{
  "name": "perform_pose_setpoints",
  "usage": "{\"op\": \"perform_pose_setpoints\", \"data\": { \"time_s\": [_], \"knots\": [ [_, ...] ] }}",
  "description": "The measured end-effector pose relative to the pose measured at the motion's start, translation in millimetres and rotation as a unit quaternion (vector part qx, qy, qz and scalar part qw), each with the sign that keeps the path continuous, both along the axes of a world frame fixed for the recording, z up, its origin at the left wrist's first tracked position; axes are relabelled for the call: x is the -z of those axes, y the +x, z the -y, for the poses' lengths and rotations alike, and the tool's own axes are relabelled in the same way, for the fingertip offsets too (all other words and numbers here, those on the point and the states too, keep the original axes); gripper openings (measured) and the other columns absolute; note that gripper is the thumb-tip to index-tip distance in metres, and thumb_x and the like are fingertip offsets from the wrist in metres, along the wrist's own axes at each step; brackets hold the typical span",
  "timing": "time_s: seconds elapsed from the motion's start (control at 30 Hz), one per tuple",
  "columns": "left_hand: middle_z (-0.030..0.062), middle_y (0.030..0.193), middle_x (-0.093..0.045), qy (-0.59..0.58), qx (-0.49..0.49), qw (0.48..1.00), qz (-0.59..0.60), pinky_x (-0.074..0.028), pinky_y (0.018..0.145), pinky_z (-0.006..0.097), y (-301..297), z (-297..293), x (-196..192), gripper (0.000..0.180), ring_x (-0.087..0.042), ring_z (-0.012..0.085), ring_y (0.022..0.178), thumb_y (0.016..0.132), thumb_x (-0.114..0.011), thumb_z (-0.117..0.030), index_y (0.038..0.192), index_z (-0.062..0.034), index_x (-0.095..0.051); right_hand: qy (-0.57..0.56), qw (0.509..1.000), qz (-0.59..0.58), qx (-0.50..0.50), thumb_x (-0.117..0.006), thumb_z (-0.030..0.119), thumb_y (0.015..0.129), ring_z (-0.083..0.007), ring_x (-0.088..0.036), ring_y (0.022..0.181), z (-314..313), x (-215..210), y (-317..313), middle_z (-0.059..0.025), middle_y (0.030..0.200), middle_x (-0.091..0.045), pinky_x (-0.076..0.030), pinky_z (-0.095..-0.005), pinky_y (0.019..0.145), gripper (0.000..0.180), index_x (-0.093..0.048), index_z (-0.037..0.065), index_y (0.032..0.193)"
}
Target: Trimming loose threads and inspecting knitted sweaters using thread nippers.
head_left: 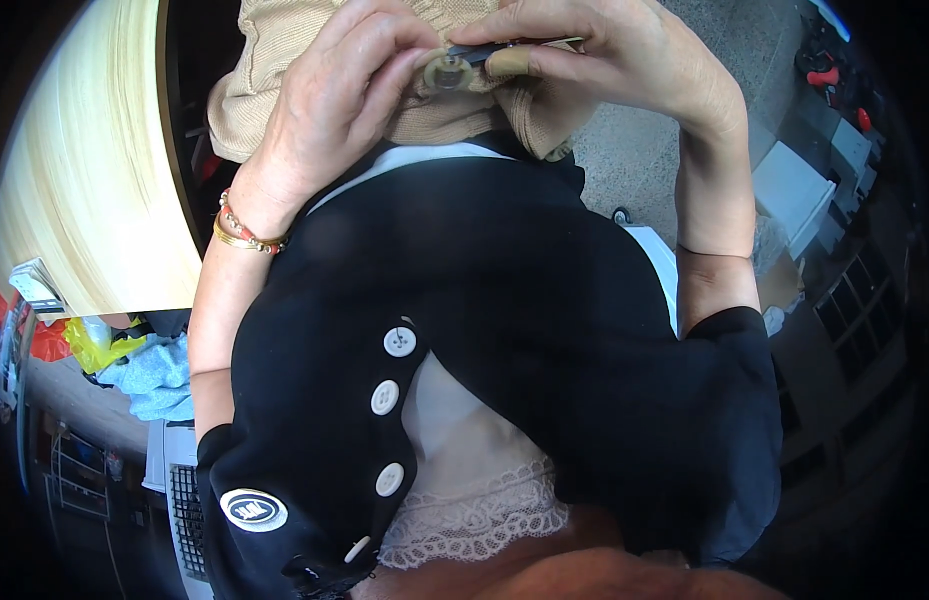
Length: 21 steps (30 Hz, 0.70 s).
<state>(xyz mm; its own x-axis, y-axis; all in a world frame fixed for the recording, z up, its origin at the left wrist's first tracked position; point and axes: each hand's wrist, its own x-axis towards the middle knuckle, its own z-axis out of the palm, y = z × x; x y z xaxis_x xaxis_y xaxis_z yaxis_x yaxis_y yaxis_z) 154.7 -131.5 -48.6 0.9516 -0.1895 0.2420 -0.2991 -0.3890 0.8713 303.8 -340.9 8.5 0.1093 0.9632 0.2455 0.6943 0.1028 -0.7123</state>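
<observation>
A beige knitted garment point(284, 40) lies over my lap, partly hidden under my hands. My left hand point(339, 95) pinches its edge beside a round, olive-coloured button point(447, 76). My right hand point(609, 55) comes from the other side, with thumb and fingers closed on a small dark tool point(472, 53), whose tip meets the button area. Its exact kind is not clear, since the fingers cover most of it. A tan covering point(508, 63) wraps a fingertip of my right hand.
A pale wood-grain table point(94, 160) stands at my left, with a small stack of cards point(36, 283) on its near corner. Yellow and red bags point(94, 345) and a light-blue cloth point(154, 378) lie below it. White boxes point(792, 195) are on the right, beyond the grey floor point(634, 150).
</observation>
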Motion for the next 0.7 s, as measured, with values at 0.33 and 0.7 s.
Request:
{"op": "perform_pose_setpoints", "data": {
  "time_s": [0.33,0.7],
  "knots": [
    [0.0105,0.103,-0.061,0.003,-0.003,1.000,-0.007,-0.051,0.071,0.026,2,1,-1,0.012,-0.063,0.0177,0.083,0.096,-0.061,0.002,0.107,0.0000,-0.064,0.020,0.999,0.020,0.015,-0.072,0.018,0.088,-0.0310,-0.069,0.079,0,4,-5,-0.0123,0.087,-0.070,-0.054,-0.0367,0.070,0.024,-0.073,0.001,0.105],
    [0.0102,0.103,-0.062,-0.009,-0.011,1.000,-0.004,-0.053,0.070,0.023,-2,-4,4,0.010,-0.063,0.0137,0.081,0.099,-0.060,-0.003,0.107,0.0023,-0.063,-0.028,0.995,-0.060,0.080,-0.075,0.012,0.086,-0.0277,-0.070,0.076,6,7,-11,-0.0137,0.087,-0.072,-0.055,-0.0340,0.067,0.026,-0.073,0.000,0.109]
  ]
}}
